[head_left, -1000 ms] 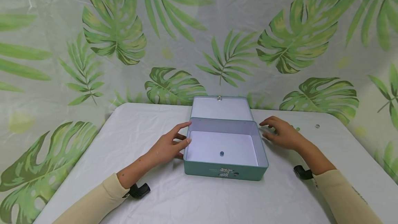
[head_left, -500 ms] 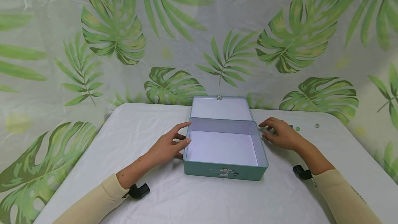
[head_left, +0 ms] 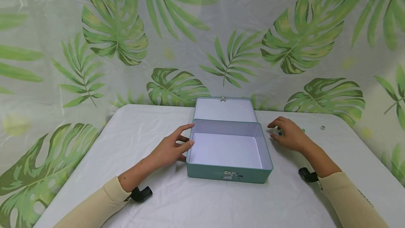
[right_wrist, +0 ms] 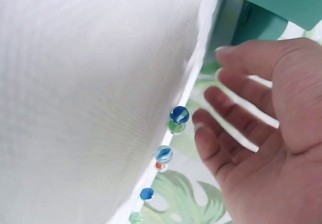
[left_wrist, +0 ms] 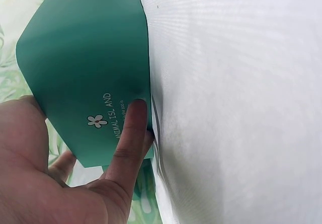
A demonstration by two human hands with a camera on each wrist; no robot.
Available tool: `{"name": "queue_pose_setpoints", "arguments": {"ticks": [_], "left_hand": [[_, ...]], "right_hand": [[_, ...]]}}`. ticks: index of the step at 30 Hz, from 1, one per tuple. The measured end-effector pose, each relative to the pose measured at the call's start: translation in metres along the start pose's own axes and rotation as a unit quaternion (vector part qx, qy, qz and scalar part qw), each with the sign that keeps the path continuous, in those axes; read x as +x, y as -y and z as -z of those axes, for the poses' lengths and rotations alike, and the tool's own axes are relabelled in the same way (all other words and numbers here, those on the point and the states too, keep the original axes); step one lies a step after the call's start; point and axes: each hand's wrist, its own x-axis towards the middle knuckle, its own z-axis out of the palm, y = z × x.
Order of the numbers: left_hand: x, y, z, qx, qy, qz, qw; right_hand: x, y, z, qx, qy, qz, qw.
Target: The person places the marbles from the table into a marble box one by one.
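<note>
An open green tin box [head_left: 229, 174] with a pale inside stands at the middle of the table, its hinged lid [head_left: 224, 110] tipped back. My left hand [head_left: 169, 150] rests at its left side, with extended fingers touching the rim and side wall. In the left wrist view a fingertip presses the printed side of the tin box [left_wrist: 80, 58], low down by the cloth. To the right of the box is my right hand [head_left: 289, 135], fingers loosely bent, holding nothing. A blue marble [head_left: 280, 133] shows beside its fingers. In the right wrist view several marbles [right_wrist: 163, 154] lie beyond those fingers.
A green marble [head_left: 303, 130], partly hidden by the right hand, and a clear marble [head_left: 322, 127] lie toward the back right of the white-covered table [head_left: 152, 200]. Behind the table hangs a leaf-printed sheet [head_left: 183, 34].
A blue marble seen inside the box a second ago is gone from it. My right hand has shifted slightly right, away from the box, and a blue marble now shows by its fingers.
</note>
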Motion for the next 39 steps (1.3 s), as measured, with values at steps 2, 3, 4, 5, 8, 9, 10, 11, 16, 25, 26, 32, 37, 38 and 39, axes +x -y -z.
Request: {"name": "queue_pose_setpoints", "arguments": {"ticks": [2, 3, 4, 5, 8, 9, 10, 11, 16, 25, 26, 32, 37, 38, 39], "left_hand": [[0.0, -0.001, 0.0, -0.001, 0.0, 0.001, 1.0], [-0.001, -0.001, 0.0, -0.001, -0.001, 0.001, 1.0], [-0.001, -0.001, 0.0, -0.001, -0.001, 0.001, 1.0], [-0.001, -0.001, 0.0, -0.001, -0.001, 0.001, 1.0], [-0.001, 0.0, 0.0, -0.001, -0.002, 0.001, 1.0], [0.0, 0.0, 0.0, -0.002, -0.001, 0.001, 1.0], [0.0, 0.001, 0.0, -0.002, -0.001, 0.001, 1.0], [0.0, 0.001, 0.001, -0.002, -0.001, 0.002, 1.0], [0.0, 0.002, 0.001, -0.005, 0.001, 0.002, 1.0], [-0.001, 0.0, 0.0, -0.005, 0.0, 0.004, 1.0], [-0.001, 0.0, 0.0, -0.005, 0.0, 0.003, 1.0], [0.0, -0.001, 0.0, -0.006, 0.001, -0.001, 1.0], [0.0, 0.0, 0.0, -0.005, 0.001, 0.001, 1.0], [0.0, 0.001, 0.0, -0.005, 0.001, 0.002, 1.0], [0.0, 0.001, 0.0, -0.004, 0.0, 0.001, 1.0]], "right_hand": [[0.0, -0.001, 0.0, -0.01, 0.003, -0.01, 0.9999], [0.0, -0.002, 0.0, -0.013, 0.005, -0.015, 0.9998], [0.0, -0.003, 0.0, -0.015, 0.008, -0.019, 0.9997], [0.0, -0.004, 0.0, -0.016, 0.009, -0.02, 0.9996], [0.001, -0.006, 0.0, -0.015, 0.019, -0.023, 0.9994], [0.001, -0.006, 0.0, -0.014, 0.021, -0.023, 0.9994], [0.001, -0.006, 0.0, -0.013, 0.024, -0.023, 0.9994], [0.001, -0.006, 0.0, -0.011, 0.026, -0.022, 0.9994], [0.001, -0.005, 0.0, -0.002, 0.037, -0.019, 0.9992], [0.003, 0.001, 0.001, -0.003, 0.028, -0.004, 0.9996], [0.004, 0.002, 0.001, -0.005, 0.023, 0.001, 0.9997], [0.005, 0.019, 0.009, -0.001, -0.023, 0.036, 0.9991], [0.008, 0.037, 0.015, 0.018, -0.058, 0.056, 0.9966], [0.009, 0.041, 0.016, 0.02, -0.061, 0.059, 0.9962], [0.01, 0.044, 0.016, 0.022, -0.063, 0.059, 0.996]]}}
